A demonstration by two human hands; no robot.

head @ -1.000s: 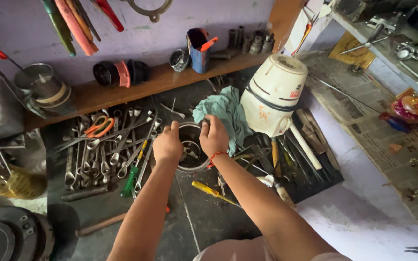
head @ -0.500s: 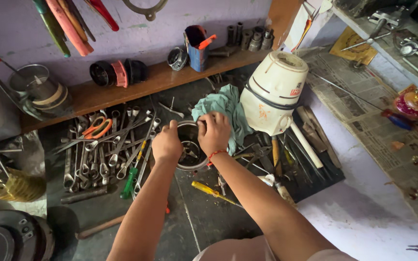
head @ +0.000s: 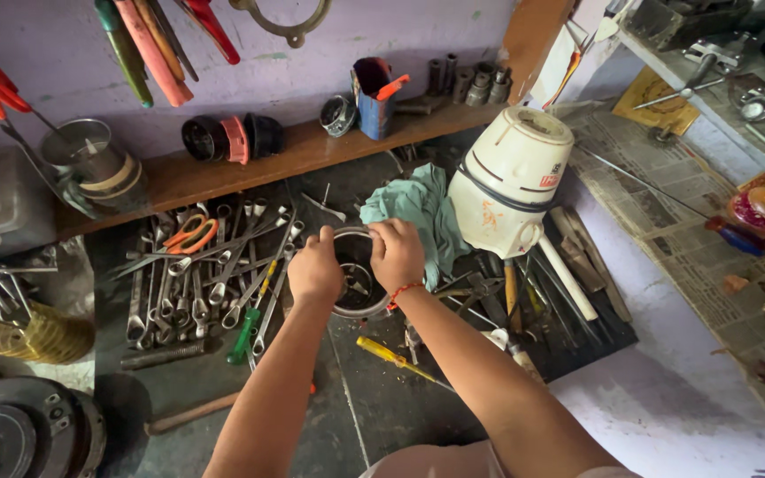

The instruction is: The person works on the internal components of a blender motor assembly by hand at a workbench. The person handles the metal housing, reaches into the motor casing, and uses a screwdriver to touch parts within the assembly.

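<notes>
A: Head view, the only one. What are the hands on?

B: Both are on a round metal jar (head: 358, 281) that stands on the dark worktop (head: 374, 407), straight ahead of the person. The left hand (head: 314, 267) grips the near-left rim; the right hand (head: 397, 254) curls over the far-right rim, a red thread at its wrist.

A: Each grip, closed or apart?

B: Both closed on the jar. The left fingers wrap the rim from outside. The right fingertips fold over the edge, and I cannot tell whether they pinch something small there.

A: Which way does the jar lie?

B: Its mouth faces up toward the camera, so its axis runs roughly upright, perhaps tilted a little. The dark inside shows between the two hands, with some fitting at the bottom that is too dim to name. Neither hand is nearer; the jar sits between them, touching both.

A: What is around it?

B: A teal cloth (head: 418, 208) lies just behind the right hand, touching or nearly so. A cream mixer base (head: 511, 181) stands beside the cloth, to the right. To the left a spread of spanners (head: 197, 283) lies near the left hand, with orange-handled snips (head: 189, 235) on top. A yellow screwdriver (head: 391, 356) lies just in front of the jar, under the right forearm. Behind everything runs a wooden shelf (head: 294, 159) with a blue tin (head: 374, 93) on it.
</notes>
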